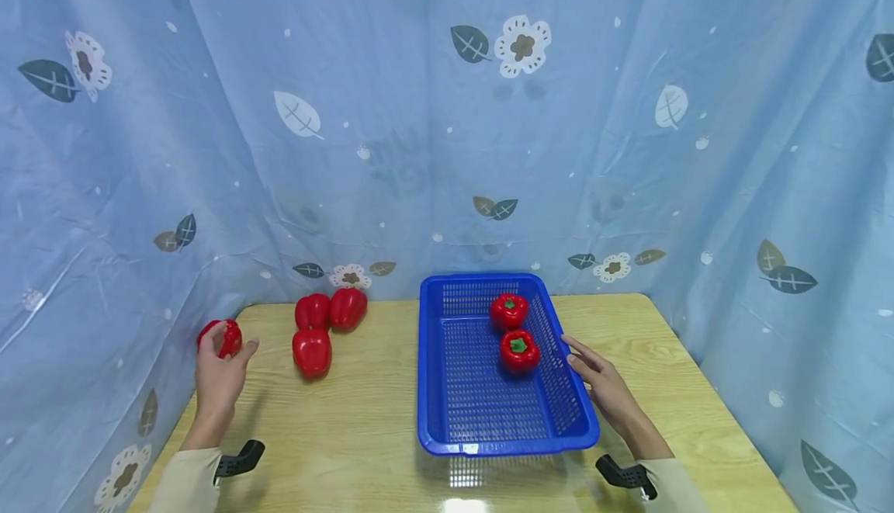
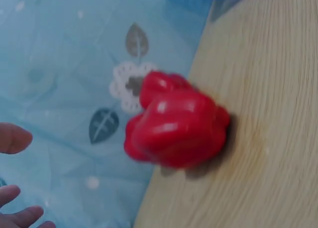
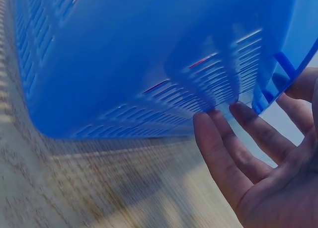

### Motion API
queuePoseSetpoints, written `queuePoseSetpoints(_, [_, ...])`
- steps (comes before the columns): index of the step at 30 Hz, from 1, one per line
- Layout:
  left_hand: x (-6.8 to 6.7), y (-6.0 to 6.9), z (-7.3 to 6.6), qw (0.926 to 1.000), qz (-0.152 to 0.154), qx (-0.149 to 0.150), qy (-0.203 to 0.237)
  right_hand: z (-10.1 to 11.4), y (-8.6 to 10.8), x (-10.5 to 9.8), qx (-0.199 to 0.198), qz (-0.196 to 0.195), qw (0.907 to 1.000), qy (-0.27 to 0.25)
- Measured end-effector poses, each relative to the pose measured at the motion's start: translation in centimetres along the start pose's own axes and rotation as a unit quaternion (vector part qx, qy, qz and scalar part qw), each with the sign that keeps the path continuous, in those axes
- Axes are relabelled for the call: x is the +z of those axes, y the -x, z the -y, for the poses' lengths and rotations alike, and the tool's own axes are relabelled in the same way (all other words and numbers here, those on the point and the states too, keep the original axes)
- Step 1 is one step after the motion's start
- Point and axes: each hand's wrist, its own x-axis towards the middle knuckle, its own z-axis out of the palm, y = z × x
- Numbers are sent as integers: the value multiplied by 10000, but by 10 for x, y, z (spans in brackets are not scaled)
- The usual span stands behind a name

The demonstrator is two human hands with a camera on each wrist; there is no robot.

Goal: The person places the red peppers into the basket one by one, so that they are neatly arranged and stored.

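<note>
At the table's far left, my left hand (image 1: 220, 377) reaches toward a red bell pepper (image 1: 229, 337), its fingers partly covering it. In the left wrist view my thumb and fingertips (image 2: 14, 138) stand apart with nothing between them. Three more red bell peppers (image 1: 312, 354) lie close together to that hand's right; they overlap in the left wrist view. A blue plastic basket (image 1: 431, 373) holds two red bell peppers (image 1: 519, 351) with green stems. My right hand (image 1: 611, 396) touches the basket's right side from outside with extended fingers (image 3: 218, 153).
The wooden table (image 1: 370, 412) bears the basket and the peppers. A light blue curtain (image 1: 391, 109) with leaf and flower prints hangs behind the table and along both sides. Each wrist wears a black strap mount (image 1: 240, 460).
</note>
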Motion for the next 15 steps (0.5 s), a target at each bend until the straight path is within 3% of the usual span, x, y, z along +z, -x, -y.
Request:
queuePoseSetpoints(9, [-19,-16,31,9983,-586,-27,17,1,0,1,64,-28,10000,-60])
queuePoseSetpoints(15, [-25,-26,46,9957,-886,-237,119,2,2,1,36,-53,9999,-122])
